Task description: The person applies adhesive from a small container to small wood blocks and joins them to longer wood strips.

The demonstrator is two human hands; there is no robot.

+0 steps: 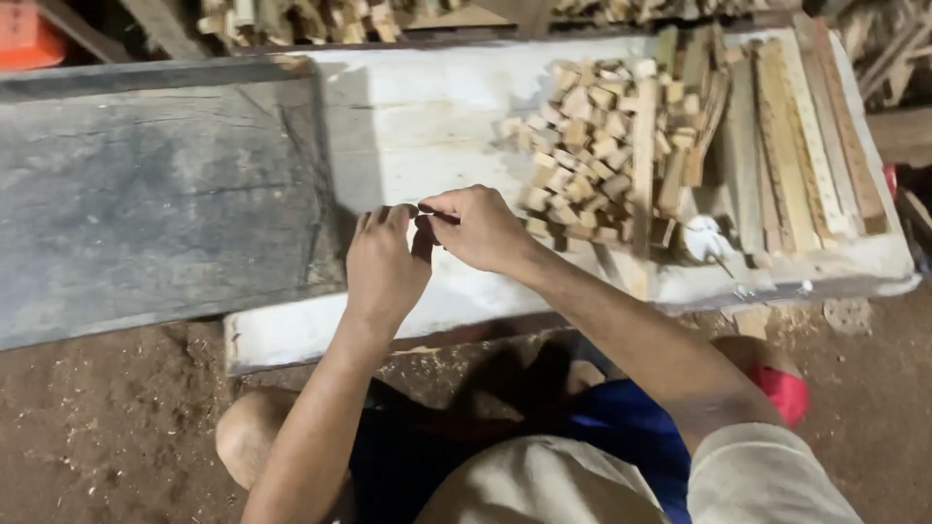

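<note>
Both hands, left hand (385, 260) and right hand (478, 228), pinched one small dark piece (439, 217); a slip risked scattering the block pile (582, 160) at two o'clock.

**Counted on the table**

Two hands are showing: one left hand (383, 262), one right hand (478, 228). One heap of small wooden blocks (582, 155) is lying there, perhaps several dozen pieces. Roughly eight long wooden strips (796, 136) are lying alongside.

I see a heap of small wood blocks (582, 146) | long wooden slats (786, 136) beside it | dark slab (155, 194) on the table (408, 116) | orange crate (24, 34)
</note>
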